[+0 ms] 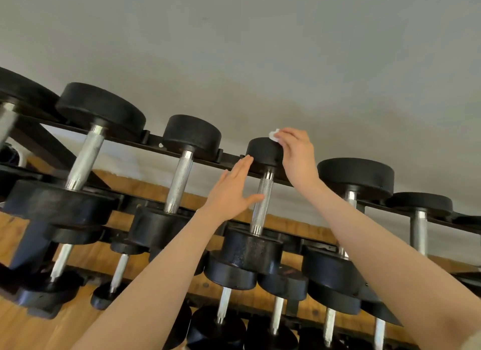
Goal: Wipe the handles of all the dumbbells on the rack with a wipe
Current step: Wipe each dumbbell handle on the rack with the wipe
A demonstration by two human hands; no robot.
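Note:
Black dumbbells with knurled silver handles lie across a black rack (pixel 229 157) in tiers. My right hand (pixel 296 151) pinches a small white wipe (pixel 273 135) at the top far end of a small dumbbell (pixel 265 151) on the upper tier. My left hand (pixel 234 190) is stretched out with straight fingers just left of that dumbbell's handle (pixel 263 203), its thumb touching or nearly touching the metal. Larger dumbbells (pixel 179 164) sit to the left and right (pixel 355 175) on the same tier.
A grey wall (pixel 260 50) rises behind the rack. Wooden floor (pixel 31 331) shows beneath. Lower tiers hold several more dumbbells (pixel 223 308), tightly spaced, with narrow gaps between their heads.

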